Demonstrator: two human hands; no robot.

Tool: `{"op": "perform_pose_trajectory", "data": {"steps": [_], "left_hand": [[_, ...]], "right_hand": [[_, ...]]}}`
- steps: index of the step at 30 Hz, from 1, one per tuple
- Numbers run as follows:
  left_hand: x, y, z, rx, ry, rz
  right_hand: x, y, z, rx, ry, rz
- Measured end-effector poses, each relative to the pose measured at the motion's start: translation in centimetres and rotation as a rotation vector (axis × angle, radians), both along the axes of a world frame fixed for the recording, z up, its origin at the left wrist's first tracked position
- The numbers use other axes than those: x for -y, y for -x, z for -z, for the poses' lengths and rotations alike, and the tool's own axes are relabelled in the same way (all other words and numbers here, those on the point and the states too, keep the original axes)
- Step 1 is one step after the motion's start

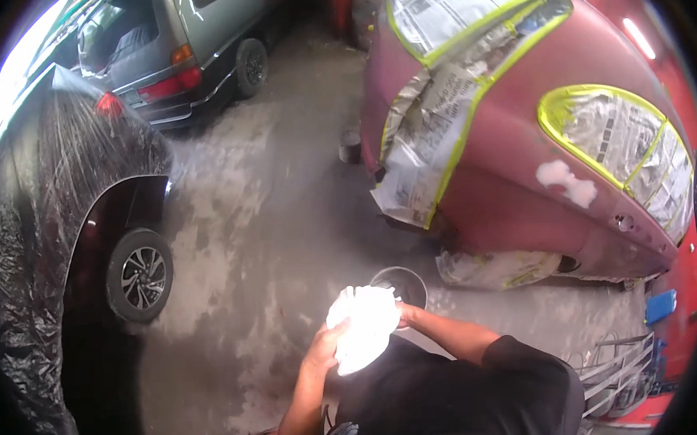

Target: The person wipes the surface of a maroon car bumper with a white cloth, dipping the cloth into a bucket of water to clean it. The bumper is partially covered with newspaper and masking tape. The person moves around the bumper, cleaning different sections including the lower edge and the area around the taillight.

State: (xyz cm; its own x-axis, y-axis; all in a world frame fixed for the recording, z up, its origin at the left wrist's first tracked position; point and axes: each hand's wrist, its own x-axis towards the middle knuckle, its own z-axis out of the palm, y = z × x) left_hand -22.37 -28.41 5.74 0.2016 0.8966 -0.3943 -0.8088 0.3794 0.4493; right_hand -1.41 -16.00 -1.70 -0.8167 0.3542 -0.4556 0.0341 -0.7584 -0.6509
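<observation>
Both my hands hold a bunched white cloth (364,327) in front of my body. It is so bright that its folds barely show. My left hand (324,347) grips its left side, with the thumb lying over the front. At the right edge my right hand (406,315) is closed on the cloth, its fingers mostly hidden behind it. Just beyond the cloth a round bucket (422,283) stands on the floor, partly covered from view by the cloth and my right hand.
A dull red car (496,170) with paper-masked windows stands at the right. Plastic sheeting (25,211) drapes a dark car at the left. A grey van (220,27) is farther back. A small can (350,148), a metal rack (620,369) and a blue container (660,307) are around.
</observation>
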Motion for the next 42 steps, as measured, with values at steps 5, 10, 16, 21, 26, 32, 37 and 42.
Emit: {"op": "perform_pose_trajectory", "data": {"steps": [5,10,16,21,26,32,37,42], "left_hand": [[-6.1,10.8,5.6,-0.531,-0.02,-0.002],[-14.5,20.6,0.8,-1.079,0.051,-0.058],[-27.3,28.1,-2.0,-1.244,-0.054,-0.295],[-38.2,33.7,6.4,-0.719,0.227,-0.211],[-49.6,32.9,13.2,0.259,-0.165,0.075],[-59.4,38.6,4.7,0.255,-0.063,0.296],[-66.3,37.4,1.5,0.414,-0.036,0.442],[-73.5,32.8,-0.8,-0.238,-0.554,0.479]], "right_hand": [[-4.6,12.2,1.6,-0.252,0.381,-0.08],[-13.9,23.5,0.3,-0.385,0.372,-0.162],[-26.3,28.1,1.5,-0.424,0.304,-0.042],[-33.3,29.5,-6.9,-0.421,0.097,0.281],[-39.7,36.1,-6.6,-0.307,-0.004,0.568],[-48.3,40.1,-7.5,0.31,-1.164,0.777],[-52.8,37.4,-12.4,0.716,-0.877,0.789],[-51.3,30.0,-12.7,0.969,-0.537,0.95]]}}
